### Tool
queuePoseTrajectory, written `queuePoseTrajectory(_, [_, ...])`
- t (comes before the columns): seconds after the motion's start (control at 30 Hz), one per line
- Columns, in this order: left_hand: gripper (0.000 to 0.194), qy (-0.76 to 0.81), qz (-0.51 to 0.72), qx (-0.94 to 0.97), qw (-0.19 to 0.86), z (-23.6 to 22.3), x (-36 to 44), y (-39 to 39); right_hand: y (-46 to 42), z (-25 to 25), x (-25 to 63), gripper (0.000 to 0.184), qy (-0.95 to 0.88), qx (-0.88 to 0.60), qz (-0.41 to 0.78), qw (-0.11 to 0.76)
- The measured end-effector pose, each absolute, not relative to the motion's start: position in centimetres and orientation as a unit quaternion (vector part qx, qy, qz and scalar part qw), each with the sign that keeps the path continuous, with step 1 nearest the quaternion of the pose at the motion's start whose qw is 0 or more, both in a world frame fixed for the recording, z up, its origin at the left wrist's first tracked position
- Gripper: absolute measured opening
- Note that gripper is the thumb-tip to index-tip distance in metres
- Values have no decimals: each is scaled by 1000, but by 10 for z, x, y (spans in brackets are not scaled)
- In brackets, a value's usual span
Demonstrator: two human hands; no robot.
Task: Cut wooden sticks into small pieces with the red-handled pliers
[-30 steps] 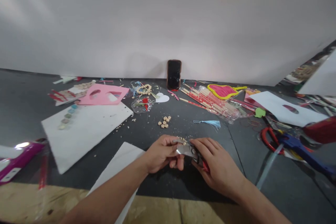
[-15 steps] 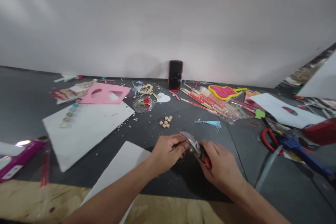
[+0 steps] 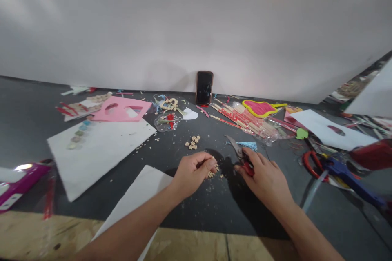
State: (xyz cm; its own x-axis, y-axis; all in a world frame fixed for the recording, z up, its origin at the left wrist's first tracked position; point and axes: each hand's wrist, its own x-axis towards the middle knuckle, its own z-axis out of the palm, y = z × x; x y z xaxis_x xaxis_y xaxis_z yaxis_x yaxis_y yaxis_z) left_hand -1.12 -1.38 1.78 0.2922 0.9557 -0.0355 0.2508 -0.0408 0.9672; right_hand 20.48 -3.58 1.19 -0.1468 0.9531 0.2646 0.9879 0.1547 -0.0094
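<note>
My left hand point(image 3: 194, 173) is closed in a pinch above the dark table. A tiny pale bit shows at its fingertips, too small to name. Below them lie small beige pieces point(image 3: 210, 175) and crumbs. My right hand point(image 3: 265, 175) is wrapped round the red handles of a pair of pruning shears point(image 3: 240, 155). Their metal blades point up and left, clear of the left hand and partly over a light blue tassel point(image 3: 249, 145). Farther off, between the hands and the phone, sits a small cluster of beige flower-shaped pieces point(image 3: 192, 142).
A phone point(image 3: 204, 87) leans on the white partition point(image 3: 196, 28). Red-and-wood sticks point(image 3: 241, 118) lie in plastic at the right, near blue-and-red tools point(image 3: 339, 175). White boards point(image 3: 101, 147), pink cut-out paper point(image 3: 122, 109) and a purple tool point(image 3: 24, 185) are on the left.
The pruning shears have moved right and away from the left hand's fingertips, in my right hand. The left hand has shifted slightly left, and the beige pieces beneath it now show.
</note>
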Motion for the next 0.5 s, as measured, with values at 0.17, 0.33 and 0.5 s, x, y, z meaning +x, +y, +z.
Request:
queuePoseTrajectory(0.17, [25, 482, 355, 654, 463, 14, -12, -12, -26, 9, 227, 44, -710, -694, -87, 82])
queuePoseTrajectory(0.33, [25, 478, 366, 661, 448, 9, -12, -10, -23, 19, 234, 32, -732, -663, -72, 138])
queuePoseTrajectory(0.5, [28, 460, 387, 670, 435, 6, -14, -8, 0, 37, 235, 25, -775, -622, -40, 105])
